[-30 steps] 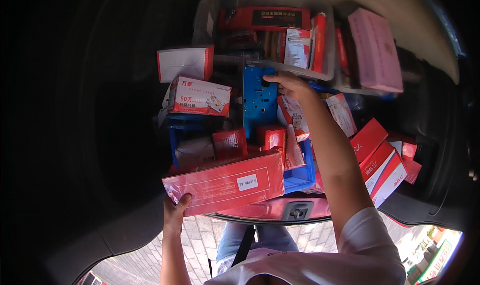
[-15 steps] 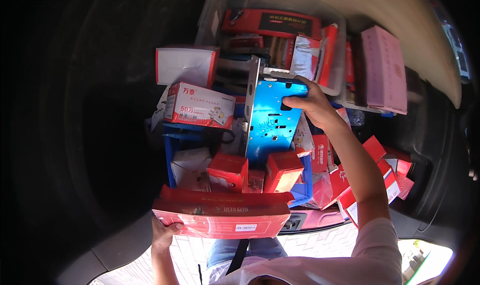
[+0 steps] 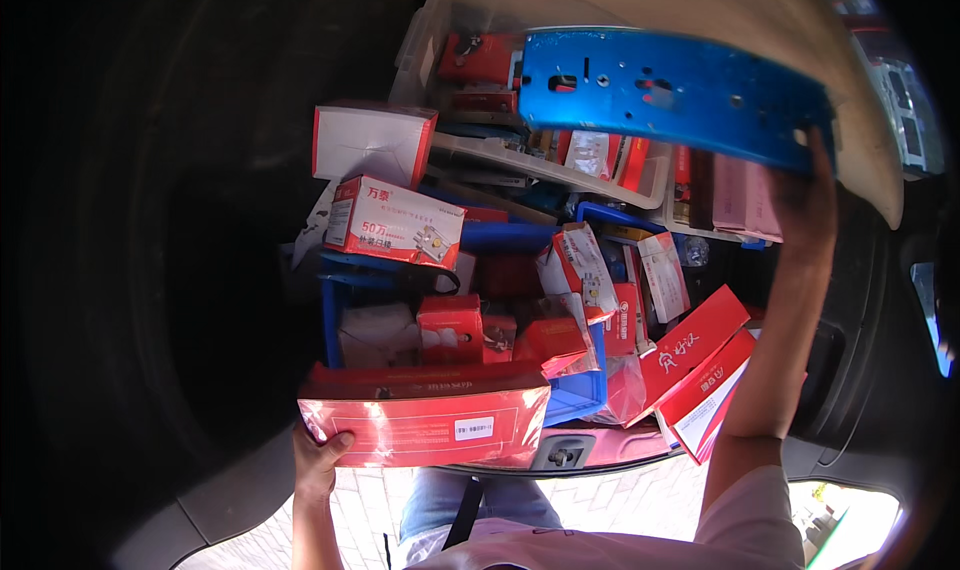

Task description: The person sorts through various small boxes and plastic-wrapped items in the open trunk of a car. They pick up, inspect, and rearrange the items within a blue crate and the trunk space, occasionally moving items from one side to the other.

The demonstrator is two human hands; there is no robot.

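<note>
A long red cardboard box (image 3: 415, 425) is gripped at its left end by my left hand (image 3: 318, 458), the thumb lying over its near face. It hangs above the near edge of the car boot. High on the right, my right hand (image 3: 808, 195) holds a blue metal lock body (image 3: 670, 95) by its right end. The lock body lies lengthwise across the view, with holes and slots in its broad side. It covers part of the clear plastic bin (image 3: 560, 175) behind it. My right fingers are dark and partly hidden.
A blue crate (image 3: 585, 395) full of red and white boxes stands in the middle of the boot. A white-and-red box (image 3: 395, 220) sits at its left. Red boxes (image 3: 690, 350) lean at the right, and a pink box (image 3: 742, 198) stands farther back. The boot latch (image 3: 565, 454) is at the near edge.
My right hand has lifted the lock body up and to the right, turning it from upright to lengthwise. My left hand and the red box have shifted slightly left.
</note>
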